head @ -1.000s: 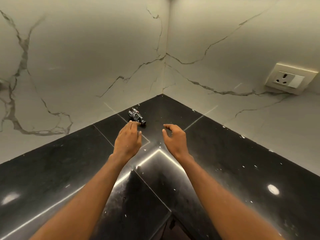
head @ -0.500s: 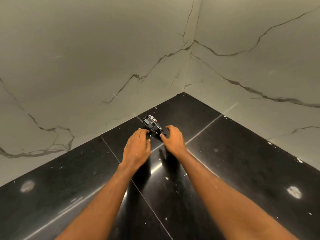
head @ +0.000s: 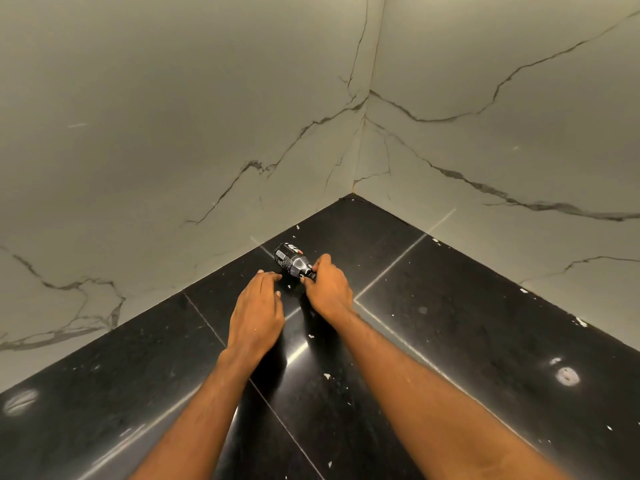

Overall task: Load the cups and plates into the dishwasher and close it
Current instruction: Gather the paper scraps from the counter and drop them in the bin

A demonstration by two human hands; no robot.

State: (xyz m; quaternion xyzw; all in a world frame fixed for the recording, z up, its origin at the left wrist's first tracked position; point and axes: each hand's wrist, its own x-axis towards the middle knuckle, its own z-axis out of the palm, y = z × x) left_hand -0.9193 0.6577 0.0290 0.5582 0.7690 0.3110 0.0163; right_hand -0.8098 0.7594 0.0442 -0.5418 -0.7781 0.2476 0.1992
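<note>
Your right hand (head: 330, 289) pinches the narrow end of the small black bottle (head: 290, 260), which lies on its side on the desk (head: 485, 341) near the wall corner. Your left hand (head: 256, 313) is beside it, fingers relaxed, holding nothing.

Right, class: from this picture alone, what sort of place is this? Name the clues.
Probably a kitchen counter corner: a polished black stone worktop meets veined marble-look wall tiles, and the right hand grips a small bottle lying on it.

On the black bench (head: 485, 323), the right hand (head: 329, 287) pinches a small lying bottle (head: 290, 260) by its narrow end; the left hand (head: 258, 306) lies with straight fingers at its seven o'clock.
</note>
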